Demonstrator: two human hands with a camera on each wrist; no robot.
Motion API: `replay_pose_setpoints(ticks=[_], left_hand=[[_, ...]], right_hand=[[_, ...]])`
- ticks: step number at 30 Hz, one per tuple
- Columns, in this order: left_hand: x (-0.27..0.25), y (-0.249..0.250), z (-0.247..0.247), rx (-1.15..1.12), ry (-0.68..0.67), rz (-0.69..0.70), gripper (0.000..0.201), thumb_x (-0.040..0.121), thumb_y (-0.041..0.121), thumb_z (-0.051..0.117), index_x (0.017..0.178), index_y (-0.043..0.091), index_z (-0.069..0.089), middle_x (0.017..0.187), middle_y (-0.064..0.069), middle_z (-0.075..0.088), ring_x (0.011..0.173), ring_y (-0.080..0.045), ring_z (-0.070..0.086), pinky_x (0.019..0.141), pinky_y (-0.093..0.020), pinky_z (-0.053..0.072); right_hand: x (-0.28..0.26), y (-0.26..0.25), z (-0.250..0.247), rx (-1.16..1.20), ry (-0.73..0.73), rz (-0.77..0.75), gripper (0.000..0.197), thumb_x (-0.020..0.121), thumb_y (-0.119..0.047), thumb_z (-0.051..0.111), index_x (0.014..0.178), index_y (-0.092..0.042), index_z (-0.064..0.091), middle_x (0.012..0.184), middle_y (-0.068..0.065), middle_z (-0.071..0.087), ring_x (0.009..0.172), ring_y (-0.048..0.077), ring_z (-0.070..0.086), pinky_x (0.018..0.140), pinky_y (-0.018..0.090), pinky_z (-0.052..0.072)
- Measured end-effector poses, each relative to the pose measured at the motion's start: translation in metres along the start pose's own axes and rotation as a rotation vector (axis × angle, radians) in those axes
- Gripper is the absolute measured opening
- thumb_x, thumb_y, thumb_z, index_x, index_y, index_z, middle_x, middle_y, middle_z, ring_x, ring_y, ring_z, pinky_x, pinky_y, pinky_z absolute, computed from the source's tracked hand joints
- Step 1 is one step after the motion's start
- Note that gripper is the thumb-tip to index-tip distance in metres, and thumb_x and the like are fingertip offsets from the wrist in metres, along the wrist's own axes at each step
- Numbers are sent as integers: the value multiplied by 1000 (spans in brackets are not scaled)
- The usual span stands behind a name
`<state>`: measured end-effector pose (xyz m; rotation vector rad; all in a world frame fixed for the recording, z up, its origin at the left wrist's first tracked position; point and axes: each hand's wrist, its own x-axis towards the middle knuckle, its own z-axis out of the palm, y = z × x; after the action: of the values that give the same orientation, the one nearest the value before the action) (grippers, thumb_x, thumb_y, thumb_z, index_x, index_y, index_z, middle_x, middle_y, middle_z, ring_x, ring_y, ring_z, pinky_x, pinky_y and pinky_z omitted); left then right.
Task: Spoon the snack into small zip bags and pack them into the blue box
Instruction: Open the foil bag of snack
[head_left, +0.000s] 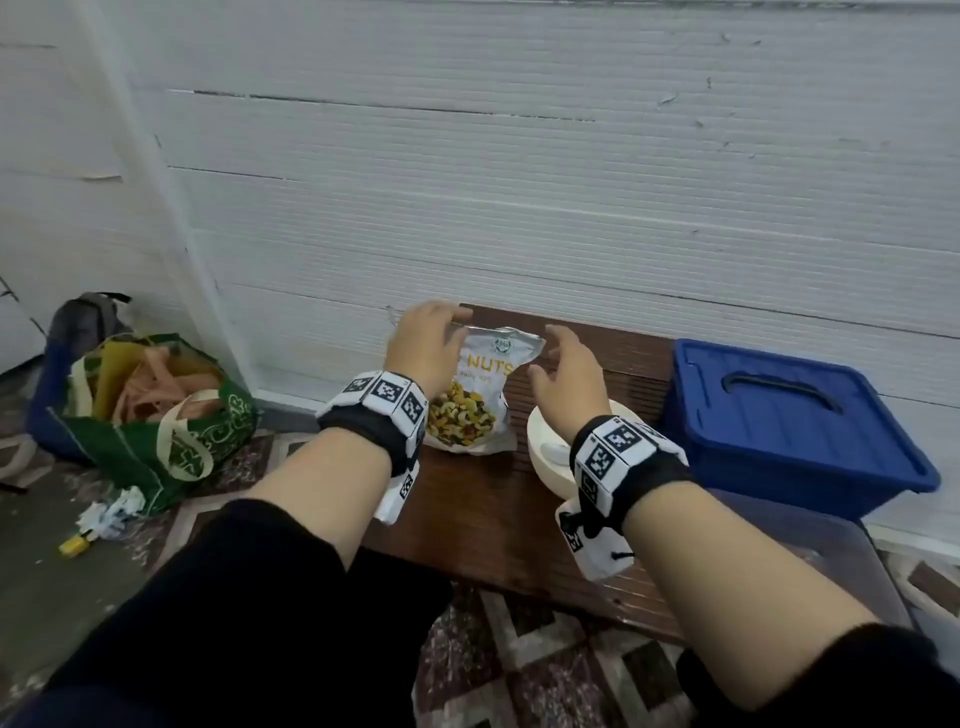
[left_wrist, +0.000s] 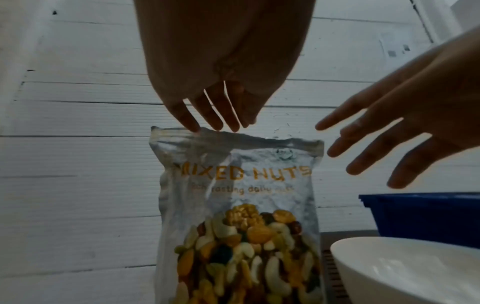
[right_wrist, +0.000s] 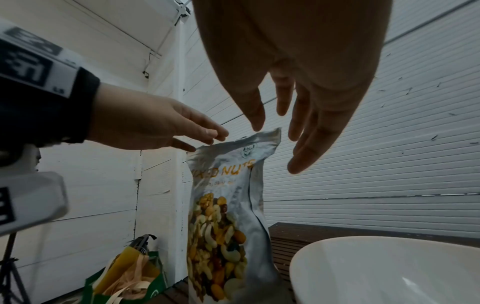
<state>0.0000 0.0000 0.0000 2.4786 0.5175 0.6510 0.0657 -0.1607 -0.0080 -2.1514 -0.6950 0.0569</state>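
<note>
spoon (head_left: 554, 451) in bowl (head_left: 540, 421) sitting half hidden behind r wrist; l hand (head_left: 423, 347) fingertips touching nuts bag (head_left: 480, 395) top; r hand (head_left: 569, 371) spread, holding nothing.

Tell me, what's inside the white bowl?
A white spoon lies inside the white bowl. The right hand's wrist covers part of the bowl, so the rest of its inside is hidden.

Left of nut pouch (head_left: 480, 395): bare table (head_left: 467, 514) edge.
Right of pouch: white bowl (head_left: 545, 447) close by, blue box (head_left: 789, 421) beyond.
Behind: wall (head_left: 519, 182).
Above pouch: open air.
</note>
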Motion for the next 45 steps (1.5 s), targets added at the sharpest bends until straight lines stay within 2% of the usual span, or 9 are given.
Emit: replay_pose_setpoints(ticks=[6,12,16,22,29,32,36,39,45], left_hand=[[27,3,7,293,-58,11,28,101,39,43,110,32,68,111,11,68,108,-11,53,95,-33,15],[20,5,-4,392,-77,-17,25,101,40,45,97,28,67,93,9,69,88,-12,53,95,-35,18],[-2,8,-17,369,-42,-21,23,101,36,45,84,31,59,89,11,67,84,-10,50,92,-35,20],[-27,27,-27,369,-69,27,24,101,37,43,94,30,65,92,12,67,93,-12,56,88,-33,19],[-44,39,-29,346,-271,-33,29,99,43,47,99,26,71,94,7,70,96,-16,60,96,-37,36],[-42,40,-39,182,-346,-89,30,94,45,56,93,21,74,91,5,71,89,-15,63,85,-33,50],[-38,40,-50,81,-440,-130,19,91,39,63,85,23,71,91,6,68,88,-8,59,75,-23,42],[-38,41,-56,-1,-509,-186,17,89,36,66,86,21,72,78,11,64,74,-3,54,65,-18,40],[-38,37,-53,-154,-559,-336,14,86,34,71,74,27,72,90,-10,73,85,-20,60,84,-34,50]], right_hand=[[23,11,16,50,61,-4,32,94,-14,52,126,-18,53,115,8,61,105,24,58,92,40,46],[24,9,23,242,173,16,13,93,-14,52,90,-24,59,80,-2,63,72,26,66,68,50,56],[16,-2,20,361,180,39,15,94,-10,53,86,-21,60,78,6,66,59,22,67,58,43,59],[6,-4,8,385,189,31,13,94,-7,54,87,-15,62,77,7,65,50,13,63,51,31,58],[-20,11,5,354,185,123,4,92,-15,59,95,-16,56,76,5,61,70,22,66,53,33,58],[-33,8,3,327,300,152,20,87,-28,66,87,-17,50,71,-3,54,73,17,57,64,36,51],[-50,-10,13,397,121,221,40,87,-42,64,68,-7,59,68,9,65,64,23,62,63,33,50],[-52,-23,20,659,-66,351,41,89,-38,64,69,-2,64,60,12,63,49,23,59,47,30,49],[-52,-36,16,921,-223,492,26,96,-19,55,74,-5,58,62,6,58,38,8,52,36,18,41]])
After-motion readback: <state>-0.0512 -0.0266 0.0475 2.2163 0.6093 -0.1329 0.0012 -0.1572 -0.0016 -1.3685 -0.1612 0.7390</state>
